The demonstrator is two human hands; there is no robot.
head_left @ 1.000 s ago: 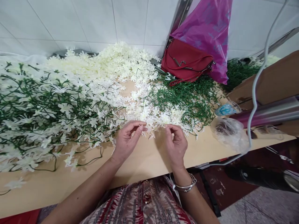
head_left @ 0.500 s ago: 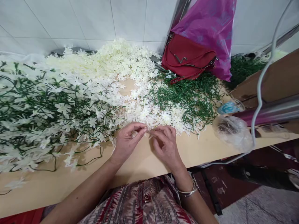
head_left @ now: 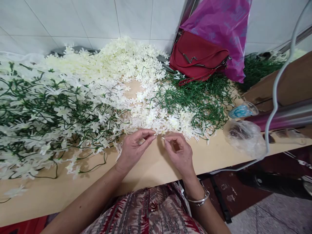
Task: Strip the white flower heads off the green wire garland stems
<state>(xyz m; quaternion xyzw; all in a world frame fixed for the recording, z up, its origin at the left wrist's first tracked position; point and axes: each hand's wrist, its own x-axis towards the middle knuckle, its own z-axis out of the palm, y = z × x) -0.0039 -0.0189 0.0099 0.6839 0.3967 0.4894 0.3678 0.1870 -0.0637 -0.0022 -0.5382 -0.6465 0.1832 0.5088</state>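
Just in front of the loose white flower pieces (head_left: 151,118), both hands are pinched over the table. My left hand (head_left: 135,148) has thumb and forefinger closed on a tiny pale piece, too small to name. A small gap to the right, my right hand (head_left: 179,152) pinches a small white flower part (head_left: 163,138) between thumb and forefinger. Green plastic stems (head_left: 195,100) lie tangled behind and to the right of the right hand. To the left spreads a heap of white artificial flowers on green stems (head_left: 65,112); cream blossoms (head_left: 122,58) are piled behind.
A red handbag (head_left: 198,58) and a purple plastic bag (head_left: 224,29) stand against the tiled wall. On the right are a clear plastic bag (head_left: 245,138), a blue-patterned item (head_left: 241,111) and a cardboard box (head_left: 273,81). A grey cable (head_left: 275,100) hangs across the table's right side.
My right hand has moved a little to the right, away from the left, with a small white part at its fingertips. The left hand stays nearly in place. The view has shifted slightly.
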